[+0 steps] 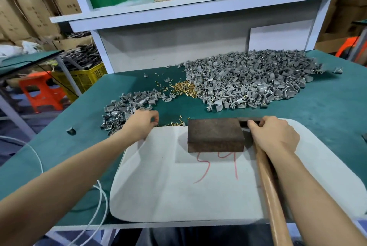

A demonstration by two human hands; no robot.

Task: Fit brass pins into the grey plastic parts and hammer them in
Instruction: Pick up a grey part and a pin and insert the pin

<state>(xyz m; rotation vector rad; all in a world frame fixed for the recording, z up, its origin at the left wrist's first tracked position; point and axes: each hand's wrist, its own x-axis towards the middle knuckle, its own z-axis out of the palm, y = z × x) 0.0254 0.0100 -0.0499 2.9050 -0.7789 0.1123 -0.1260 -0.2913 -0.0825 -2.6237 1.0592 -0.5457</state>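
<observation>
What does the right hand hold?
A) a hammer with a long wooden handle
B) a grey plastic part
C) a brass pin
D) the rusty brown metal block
A: the right hand grips the hammer with the wooden handle close to its head.

Red "54" on white board (pixel 158 196)

the hammer (pixel 271 196) runs off the bottom edge at 5 o'clock, and the right hand (pixel 275 136) gripping it covers most of its dark head. at 10 o'clock from the block (pixel 215 134), the curled fingertips of the left hand (pixel 142 124) are too small to tell whether they pinch anything.
</observation>
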